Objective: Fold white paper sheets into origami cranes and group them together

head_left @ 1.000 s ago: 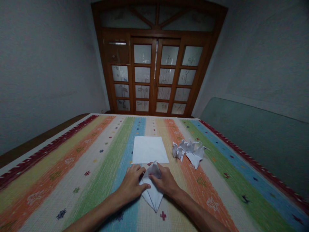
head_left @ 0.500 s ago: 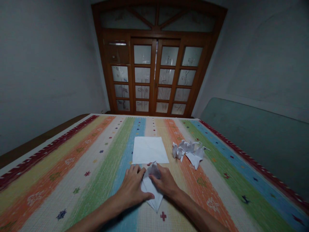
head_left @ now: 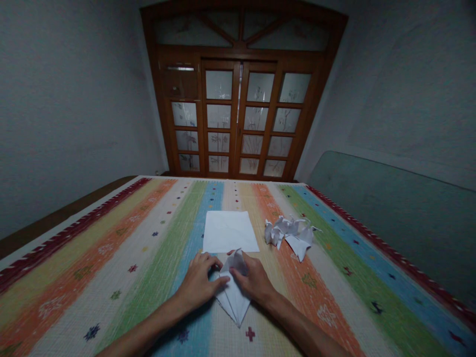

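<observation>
A white sheet folded into a pointed kite shape, the folded paper (head_left: 235, 303), lies on the table before me with its sharp tip towards me. Its upper flap is raised and curled. My right hand (head_left: 256, 278) is closed on that flap, thumb in front and fingers behind. At the paper's left edge is my left hand (head_left: 199, 280), fingers curled, its thumb resting on the edge; the fingertips are partly hidden. Just beyond both hands a flat white square sheet (head_left: 230, 230) lies on the cloth.
Several folded white paper figures (head_left: 293, 233) with thin points sit in a cluster to the right of the sheet. A striped, colourful cloth (head_left: 148, 277) covers the table. Beyond it are wooden glazed doors (head_left: 240, 114), and a pale green panel (head_left: 390, 208) stands at the right.
My left hand has drawn back a little to the left, its thumb sliding up and off the paper's middle, so more of the folds show. My right hand keeps its hold on the flap.
</observation>
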Tool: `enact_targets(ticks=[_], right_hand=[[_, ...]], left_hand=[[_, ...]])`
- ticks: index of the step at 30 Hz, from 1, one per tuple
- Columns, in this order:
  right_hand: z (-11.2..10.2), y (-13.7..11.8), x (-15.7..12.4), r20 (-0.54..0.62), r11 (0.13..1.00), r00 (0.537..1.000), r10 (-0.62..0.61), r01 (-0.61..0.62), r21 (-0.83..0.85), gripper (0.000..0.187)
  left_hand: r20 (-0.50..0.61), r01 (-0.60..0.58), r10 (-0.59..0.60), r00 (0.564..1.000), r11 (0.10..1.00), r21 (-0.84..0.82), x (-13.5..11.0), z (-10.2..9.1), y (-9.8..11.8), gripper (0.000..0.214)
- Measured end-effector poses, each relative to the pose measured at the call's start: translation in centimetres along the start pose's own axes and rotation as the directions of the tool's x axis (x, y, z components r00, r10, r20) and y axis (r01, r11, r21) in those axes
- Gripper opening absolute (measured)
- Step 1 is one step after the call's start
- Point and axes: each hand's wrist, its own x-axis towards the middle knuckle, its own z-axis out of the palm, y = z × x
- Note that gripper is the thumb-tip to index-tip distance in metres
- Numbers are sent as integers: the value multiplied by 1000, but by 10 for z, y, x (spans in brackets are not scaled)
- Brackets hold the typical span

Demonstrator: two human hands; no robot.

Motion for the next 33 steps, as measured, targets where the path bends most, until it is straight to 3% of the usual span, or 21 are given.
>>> enact_targets(ticks=[2, 5, 15, 27, 33], right_hand=[[0, 0, 0, -5, 1000, 1000, 0, 0, -7, 34], [-1, -1, -1, -6, 1000, 1000, -1, 1, 1, 33], [-1, 0, -1, 8, 1000, 1000, -18, 18, 25, 36], [-2, -3, 0, 5, 1000, 1000, 16, -16, 15, 36], [0, -2, -1, 29, 992, 999, -43, 39, 119, 38]], left_hand=[[-23, 13, -13, 1000, 1000, -13, 7, -6, -6, 17], [-31, 48, -48, 998, 999, 3, 12, -11, -12, 14], [-24, -66, 66, 998, 998, 6, 9, -7, -13, 2], [-29, -127, 128, 991, 991, 33, 7, -5, -11, 6], [-16, -195, 195, 981, 981, 22, 5, 3, -7, 3]])
